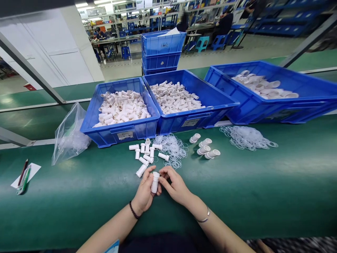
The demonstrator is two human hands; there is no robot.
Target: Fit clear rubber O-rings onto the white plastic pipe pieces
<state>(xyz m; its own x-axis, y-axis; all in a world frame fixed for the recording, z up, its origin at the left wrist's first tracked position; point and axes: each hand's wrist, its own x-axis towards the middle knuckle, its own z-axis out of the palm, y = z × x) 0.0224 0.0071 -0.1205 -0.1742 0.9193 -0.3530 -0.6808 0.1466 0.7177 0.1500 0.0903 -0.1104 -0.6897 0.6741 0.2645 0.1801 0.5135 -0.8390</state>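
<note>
My left hand (144, 192) is wrapped round a white plastic pipe fitting (154, 183), which stands nearly upright with its collar at the top. My right hand (174, 185) is beside it, thumb and fingertips pinched together at the fitting's collar. Whatever lies between those fingertips is too small to make out. Just beyond my hands is a loose group of small white flanged fittings (149, 157). A heap of thin translucent rings (172, 148) adjoins them. Several wider white fittings (203, 150) stand to the right of that heap.
Three blue bins stand along the back: a left bin (119, 130) and middle bin (197, 117) of small white fittings, and a right bin (284, 107) of larger ones. More rings (246, 137) lie right. Leftward are a clear plastic bag (71, 137) and pens (24, 177) on paper.
</note>
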